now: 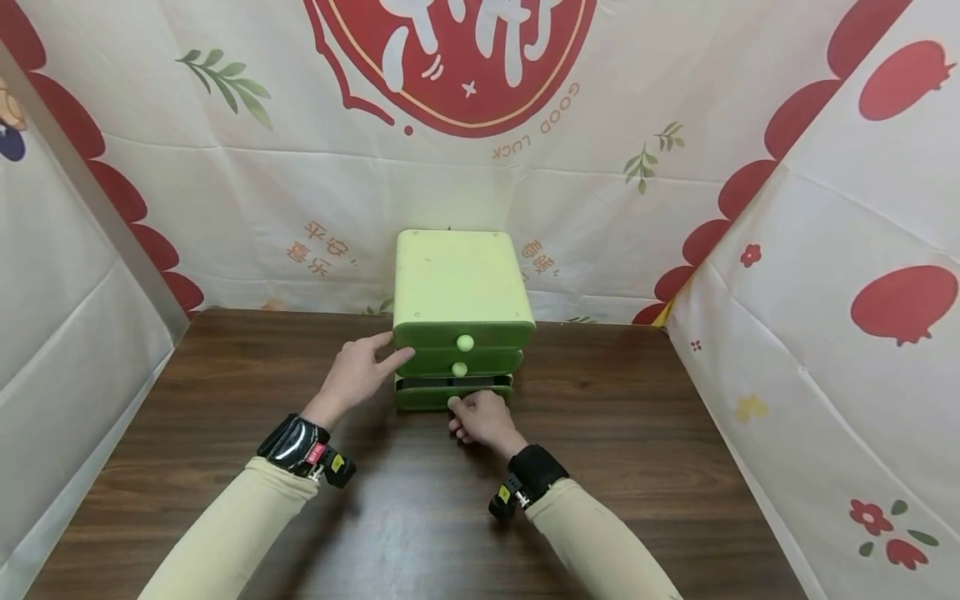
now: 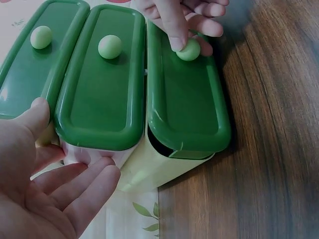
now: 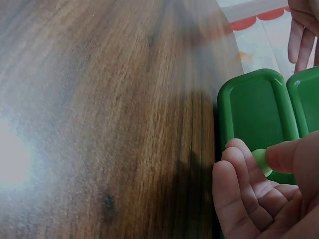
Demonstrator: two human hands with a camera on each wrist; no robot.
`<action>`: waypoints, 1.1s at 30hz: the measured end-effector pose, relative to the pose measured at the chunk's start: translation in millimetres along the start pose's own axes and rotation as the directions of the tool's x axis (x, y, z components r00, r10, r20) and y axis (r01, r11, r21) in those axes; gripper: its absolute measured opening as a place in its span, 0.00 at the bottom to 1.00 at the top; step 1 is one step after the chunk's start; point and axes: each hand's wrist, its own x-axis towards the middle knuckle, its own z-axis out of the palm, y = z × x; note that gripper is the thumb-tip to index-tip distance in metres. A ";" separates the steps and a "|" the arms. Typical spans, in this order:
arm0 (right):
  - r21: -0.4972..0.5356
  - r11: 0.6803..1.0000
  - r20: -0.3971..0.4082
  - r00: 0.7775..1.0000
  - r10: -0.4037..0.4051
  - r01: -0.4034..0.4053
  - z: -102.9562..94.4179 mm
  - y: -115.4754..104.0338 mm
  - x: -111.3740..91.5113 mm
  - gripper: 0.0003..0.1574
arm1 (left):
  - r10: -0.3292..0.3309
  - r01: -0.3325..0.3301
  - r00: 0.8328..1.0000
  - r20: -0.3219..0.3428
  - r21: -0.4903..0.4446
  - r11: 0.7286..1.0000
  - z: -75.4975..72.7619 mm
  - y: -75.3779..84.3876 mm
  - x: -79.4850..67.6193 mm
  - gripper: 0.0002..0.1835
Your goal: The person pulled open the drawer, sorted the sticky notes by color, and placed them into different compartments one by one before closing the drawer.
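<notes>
A small light-green cabinet [image 1: 461, 275] with three dark-green drawer fronts stands at the back of the table. My right hand [image 1: 486, 419] pinches the round knob [image 3: 261, 162] of the bottom drawer [image 2: 192, 99] between thumb and fingers. That drawer is pulled out slightly, with a dark gap showing above its front. At the cabinet's left side, my left hand [image 1: 358, 372] has its fingers extended along the wall and its thumb at the front edge of the upper drawers. The top drawer knob [image 1: 465, 342] and middle drawer knob [image 1: 460, 368] are untouched.
Brown wood-grain table [image 1: 600, 467] extends around the cabinet. A white printed cloth [image 1: 300, 192] hangs close behind it, and another cloth panel [image 1: 810, 333] borders the right side. Each wrist carries a strap with a small camera.
</notes>
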 end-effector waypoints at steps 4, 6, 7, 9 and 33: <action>-0.012 1.000 -0.011 1.000 0.008 -0.008 0.0 -2.1 4.0 0.24 | 0.002 -0.002 1.000 -0.016 -0.009 1.000 0.1 0.1 -1.1 0.39; -0.017 1.000 -0.016 1.000 0.007 -0.008 0.3 -2.5 6.1 0.23 | 0.010 -0.010 1.000 -0.029 -0.011 1.000 0.6 -0.4 -1.4 0.39; -0.016 1.000 -0.017 1.000 0.009 -0.009 0.5 -2.5 7.2 0.23 | 0.011 -0.012 0.999 -0.038 -0.013 1.000 1.1 -0.5 -1.5 0.38; -0.011 1.000 -0.018 1.000 0.015 -0.015 0.9 -2.5 9.3 0.23 | 0.020 -0.020 0.998 -0.054 -0.009 1.000 2.0 -1.3 -1.9 0.37; -0.085 0.996 -0.012 1.000 -0.010 0.009 -3.4 1.5 13.0 0.26 | 0.046 -0.047 0.996 -0.077 -0.008 0.999 6.7 -2.2 -3.3 0.34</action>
